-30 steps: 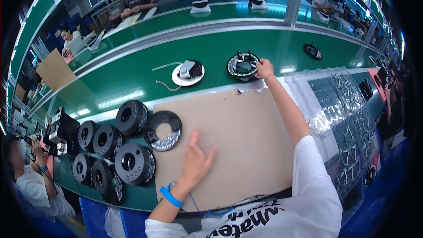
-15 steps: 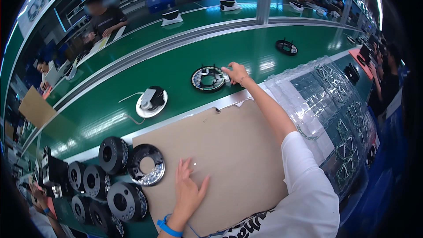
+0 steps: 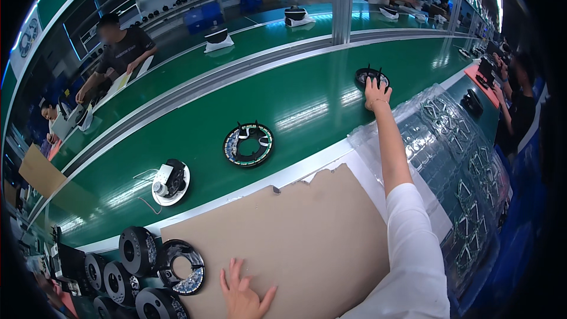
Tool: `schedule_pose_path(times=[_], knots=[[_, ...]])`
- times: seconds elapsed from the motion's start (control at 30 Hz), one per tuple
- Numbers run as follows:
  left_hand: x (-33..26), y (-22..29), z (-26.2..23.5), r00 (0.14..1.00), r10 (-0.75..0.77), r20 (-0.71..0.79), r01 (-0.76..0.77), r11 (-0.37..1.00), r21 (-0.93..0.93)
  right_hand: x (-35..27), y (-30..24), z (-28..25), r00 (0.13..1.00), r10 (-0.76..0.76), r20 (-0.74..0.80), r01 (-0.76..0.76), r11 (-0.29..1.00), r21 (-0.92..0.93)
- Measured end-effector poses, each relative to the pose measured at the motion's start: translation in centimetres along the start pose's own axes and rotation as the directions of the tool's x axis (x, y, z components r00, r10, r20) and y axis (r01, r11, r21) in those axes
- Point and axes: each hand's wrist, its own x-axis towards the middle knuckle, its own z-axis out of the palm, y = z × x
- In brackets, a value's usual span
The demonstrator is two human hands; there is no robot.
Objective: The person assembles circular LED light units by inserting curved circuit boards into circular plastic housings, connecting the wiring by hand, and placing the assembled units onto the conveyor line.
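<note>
My right arm is stretched far out over the green belt [image 3: 319, 82]. At its end my right hand [image 3: 376, 95] has its fingers spread over the near edge of a black ring-shaped housing [image 3: 361, 75] with upright prongs. Part of that ring is hidden by the fingers, and I cannot tell whether they touch it. Low over the brown cardboard sheet [image 3: 295, 230], my left hand [image 3: 242, 295] is open with fingers apart, holding nothing. Between my arms and the belt's far side lies another black ring [image 3: 227, 147] with a lit-looking circuit strip and white wires.
A white round unit [image 3: 175, 198] with trailing wire lies left on the belt. Several black ring housings [image 3: 137, 251] crowd the lower left, beside an open black ring [image 3: 198, 272]. Clear plastic trays [image 3: 437, 153] with green-edged strips fill the right. Co-workers [image 3: 127, 47] sit across the belt.
My right hand has left the nearer ring's side and reached farther right to the far ring. The view has shifted, with nearer things lower and more left. My left hand stays open.
</note>
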Motion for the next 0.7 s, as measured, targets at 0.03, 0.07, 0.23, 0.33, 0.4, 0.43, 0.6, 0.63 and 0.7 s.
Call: schedule_pose_path(times=[0.03,0.07,0.23,0.33,0.4,0.43,0.6,0.63,0.7], knots=[[0.0,0.3,-0.3,1.0,0.001,-0.012,-0.001,1.0,-0.023,-0.2,0.0,0.4,0.999,0.006,0.036,-0.005,1.0,-0.023],[0.1,0.4,-0.5,1.0,0.003,-0.024,-0.004,0.999,-0.045,-0.3,-0.2,1.0,0.989,-0.015,-0.147,0.012,1.0,-0.024],[-0.8,0.6,-1.0,1.0,-0.011,-0.003,0.011,1.0,-0.003,-0.1,-1.3,1.0,0.808,-0.336,-0.483,0.238,0.937,-0.254],[-1.0,0.0,-0.3,1.0,0.006,0.018,-0.006,1.0,-0.002,-3.6,-2.2,-1.9,0.684,-0.506,-0.525,0.512,0.846,-0.149],[-1.4,-0.3,0.0,1.0,-0.009,0.009,0.009,1.0,-0.023,-7.6,-2.8,-4.0,0.455,-0.674,-0.582,0.771,0.626,-0.122],[-1.2,-0.3,0.1,0.999,0.019,-0.026,-0.02,0.998,-0.052,-10.1,-2.9,-4.9,0.283,-0.72,-0.633,0.876,0.463,-0.136],[-0.4,-0.1,0.1,0.992,0.009,-0.129,-0.044,0.962,-0.269,-23.9,-1.1,-9.1,-0.136,-0.812,-0.567,0.989,-0.079,-0.124],[-0.3,0.1,0.2,0.985,-0.03,-0.171,-0.049,0.897,-0.44,-26.3,-0.6,-9.2,-0.179,-0.804,-0.568,0.984,-0.137,-0.115],[-0.8,0.5,0.0,0.981,-0.096,-0.17,-0.027,0.794,-0.607,-30.6,-0.2,-9.2,-0.196,-0.779,-0.595,0.979,-0.186,-0.079]])
